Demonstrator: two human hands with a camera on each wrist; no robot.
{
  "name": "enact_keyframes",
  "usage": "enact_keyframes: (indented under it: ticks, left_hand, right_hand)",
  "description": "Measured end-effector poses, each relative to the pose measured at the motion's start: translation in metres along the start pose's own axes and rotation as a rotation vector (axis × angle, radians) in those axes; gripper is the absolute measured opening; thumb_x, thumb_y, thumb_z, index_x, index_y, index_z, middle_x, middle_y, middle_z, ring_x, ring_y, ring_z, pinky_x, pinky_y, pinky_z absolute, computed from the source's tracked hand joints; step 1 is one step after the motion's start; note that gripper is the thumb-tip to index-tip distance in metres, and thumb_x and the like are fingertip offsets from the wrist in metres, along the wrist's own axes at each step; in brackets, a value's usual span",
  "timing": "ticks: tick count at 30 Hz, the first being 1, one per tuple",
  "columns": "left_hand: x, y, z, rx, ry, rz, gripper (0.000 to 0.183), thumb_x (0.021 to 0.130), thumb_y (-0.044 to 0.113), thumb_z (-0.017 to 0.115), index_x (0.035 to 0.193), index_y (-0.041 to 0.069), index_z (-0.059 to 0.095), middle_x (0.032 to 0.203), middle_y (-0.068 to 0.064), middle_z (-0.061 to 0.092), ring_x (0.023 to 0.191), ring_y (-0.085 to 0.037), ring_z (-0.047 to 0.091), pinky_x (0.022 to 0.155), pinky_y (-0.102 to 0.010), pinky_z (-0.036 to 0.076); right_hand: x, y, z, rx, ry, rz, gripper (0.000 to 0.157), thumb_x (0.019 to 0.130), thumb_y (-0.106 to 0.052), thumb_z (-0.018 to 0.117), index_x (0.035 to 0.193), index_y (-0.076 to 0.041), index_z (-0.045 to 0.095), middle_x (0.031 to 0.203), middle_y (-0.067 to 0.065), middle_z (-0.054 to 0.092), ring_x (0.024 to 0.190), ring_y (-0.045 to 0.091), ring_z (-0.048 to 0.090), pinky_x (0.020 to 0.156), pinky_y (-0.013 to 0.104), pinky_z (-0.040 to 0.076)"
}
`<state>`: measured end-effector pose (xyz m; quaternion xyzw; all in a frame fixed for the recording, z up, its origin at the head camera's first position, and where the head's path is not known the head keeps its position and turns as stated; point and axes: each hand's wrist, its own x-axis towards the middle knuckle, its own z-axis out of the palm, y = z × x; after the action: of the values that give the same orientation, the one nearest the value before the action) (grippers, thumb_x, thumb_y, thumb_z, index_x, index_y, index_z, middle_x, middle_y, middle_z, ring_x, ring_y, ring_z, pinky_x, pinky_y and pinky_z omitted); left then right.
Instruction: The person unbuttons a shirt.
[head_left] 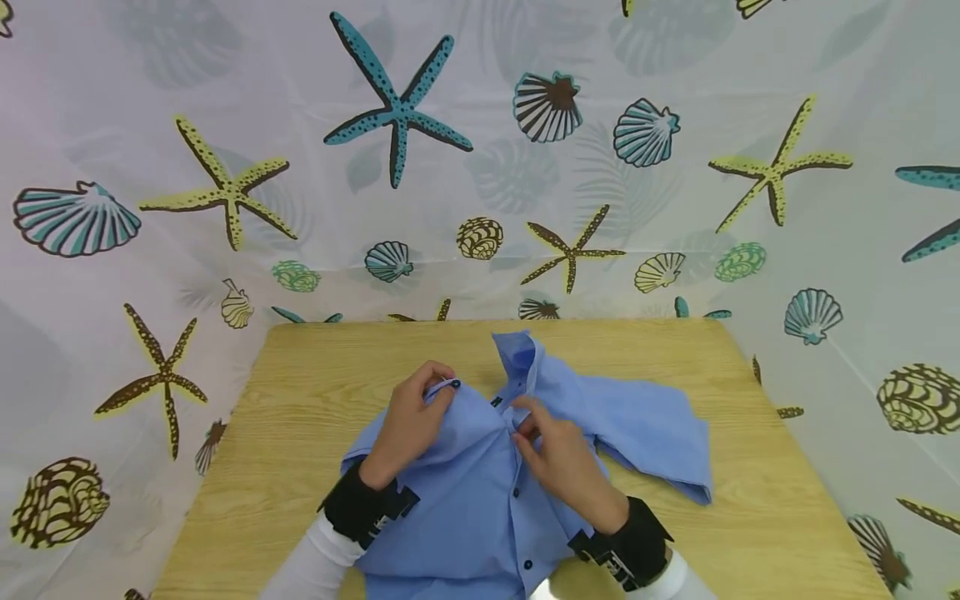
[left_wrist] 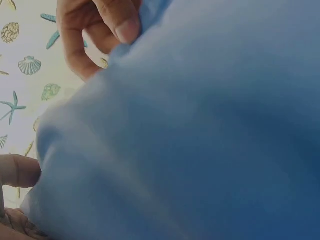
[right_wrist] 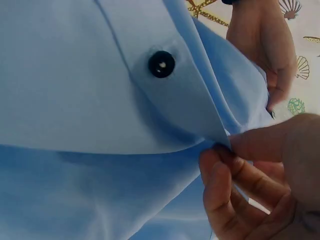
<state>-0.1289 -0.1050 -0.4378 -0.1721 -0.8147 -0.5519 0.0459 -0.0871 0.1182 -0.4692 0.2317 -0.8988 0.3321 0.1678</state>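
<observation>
A light blue shirt [head_left: 465, 517] with dark buttons lies front up on the wooden table. My left hand [head_left: 412, 425] pinches the shirt's upper edge, lifted on the left, beside a dark button [head_left: 455, 383]. At the front strip just under the neck opening, my right hand [head_left: 558, 462] pinches the cloth edge between thumb and fingers. Close up in the right wrist view, a dark button [right_wrist: 161, 64] shows on the strip above the right fingertips [right_wrist: 217, 187]. Raised blue cloth [left_wrist: 190, 130] fills most of the left wrist view.
The wooden table [head_left: 300, 367] carries the shirt. One sleeve [head_left: 660, 425] stretches out to the right, and the collar [head_left: 517, 354] stands up at the back. A white cloth [head_left: 480, 167] printed with starfish and shells hangs behind and around the table.
</observation>
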Motion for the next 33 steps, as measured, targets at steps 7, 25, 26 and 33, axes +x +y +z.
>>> enact_keyframes:
  ticks: [7, 25, 26, 33]
  left_hand:
    - [-0.003, 0.014, 0.006, 0.547, 0.003, 0.244, 0.035, 0.086, 0.018, 0.055, 0.121, 0.015, 0.056, 0.114, -0.002, 0.059, 0.102, -0.021, 0.053, 0.090, -0.051, 0.034]
    - [-0.013, 0.008, 0.050, 0.332, -0.265, 0.195, 0.010, 0.090, 0.020, 0.060, 0.098, 0.014, 0.064, 0.075, 0.005, 0.060, 0.057, -0.003, 0.048, 0.053, -0.025, 0.044]
    - [-0.015, 0.007, 0.051, 0.328, -0.257, 0.192, 0.009, 0.090, 0.020, 0.060, 0.096, 0.014, 0.064, 0.071, 0.007, 0.058, 0.053, -0.002, 0.046, 0.051, -0.023, 0.042]
    - [-0.022, 0.004, 0.055, 0.380, -0.201, 0.229, 0.018, 0.089, 0.021, 0.062, 0.072, 0.020, 0.056, 0.049, 0.009, 0.033, 0.039, -0.004, 0.031, 0.039, -0.022, 0.029]
  right_hand:
    - [-0.001, 0.011, -0.005, -0.033, 0.046, 0.124, 0.045, 0.079, -0.008, 0.072, 0.114, -0.007, 0.044, 0.070, -0.013, 0.057, 0.061, -0.001, 0.054, 0.051, 0.026, 0.047]
    - [-0.006, -0.006, -0.009, -0.084, 0.090, -0.029, 0.013, 0.079, -0.005, 0.065, 0.089, -0.013, 0.064, 0.075, -0.005, 0.062, 0.061, 0.001, 0.055, 0.051, 0.023, 0.047]
    - [-0.006, -0.006, -0.009, -0.089, 0.087, -0.028, 0.012, 0.078, -0.006, 0.065, 0.088, -0.013, 0.065, 0.074, -0.005, 0.062, 0.060, 0.000, 0.054, 0.051, 0.022, 0.047]
    - [-0.006, -0.008, -0.010, -0.234, 0.084, -0.098, 0.007, 0.079, -0.013, 0.068, 0.086, -0.014, 0.068, 0.073, -0.004, 0.063, 0.057, 0.001, 0.053, 0.048, 0.023, 0.046]
